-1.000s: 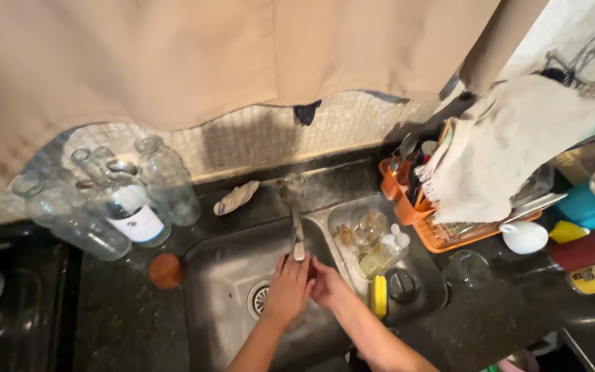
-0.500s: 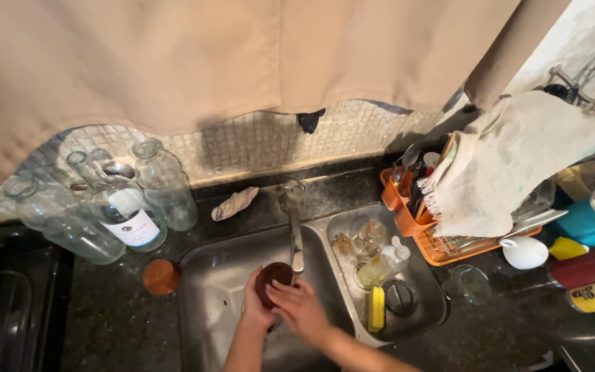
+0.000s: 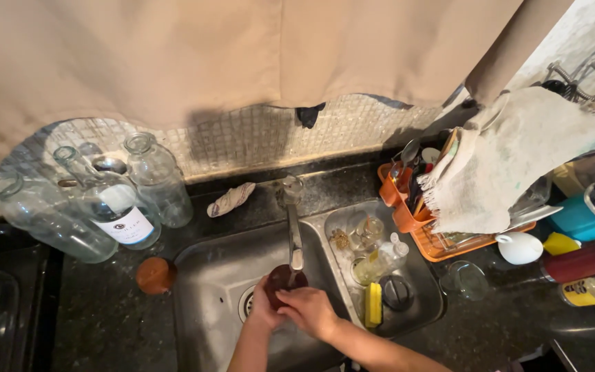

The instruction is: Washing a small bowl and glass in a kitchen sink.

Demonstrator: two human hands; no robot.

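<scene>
Dark red and round, the cup (image 3: 285, 279) sits in my two hands directly under the spout of the faucet (image 3: 293, 227), over the left basin of the steel sink (image 3: 208, 275), near its drain. My left hand (image 3: 264, 308) cups the vessel from below and the side, fingers closed on its wall. My right hand (image 3: 311, 311) lies over the near side of the rim, also closed on it. Whether water is running I cannot tell.

Procedure for the step in hand, as I judge it:

1. I keep the cup mouth centred under the spout so that any flow falls inside and not onto the counter edge.
2. I hold firmly with the left hand; a wet wall is likely to slip.
3. I turn the cup with the right hand, working fingers round the rim and the inside.
4. I keep the cup low in the basin, clear of the spout tip, to avoid a knock.

Hazards: the smaller right basin holds a yellow sponge (image 3: 373, 304) and small glass jars (image 3: 370, 231), just beside my right wrist. Empty glass bottles (image 3: 105, 207) stand at the back left edge of the counter, well apart.
</scene>
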